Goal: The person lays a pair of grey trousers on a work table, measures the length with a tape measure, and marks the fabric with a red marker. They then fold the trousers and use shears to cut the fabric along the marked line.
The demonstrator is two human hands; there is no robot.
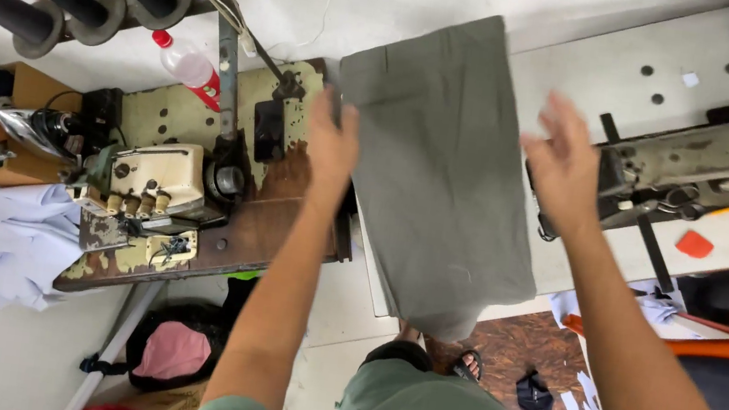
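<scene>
The grey folded cloth (443, 168) lies on the pale surface (583, 84), hanging over its near edge; it looks light, soft and limp, best gripped at its side edges. The left hand (332, 141) rests flat on the cloth's left edge, fingers seemingly together; the right hand (563, 160) hovers spread just right of it. An overlock machine (148, 192) stands left of the cloth, a sewing machine (713, 160) crowds its right.

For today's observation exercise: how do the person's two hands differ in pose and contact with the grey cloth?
The left hand rests on the grey cloth's edge, fingers together; the right hand hangs clear of the cloth, open, fingers spread and blurred. Both are bare and reach forward.
</scene>
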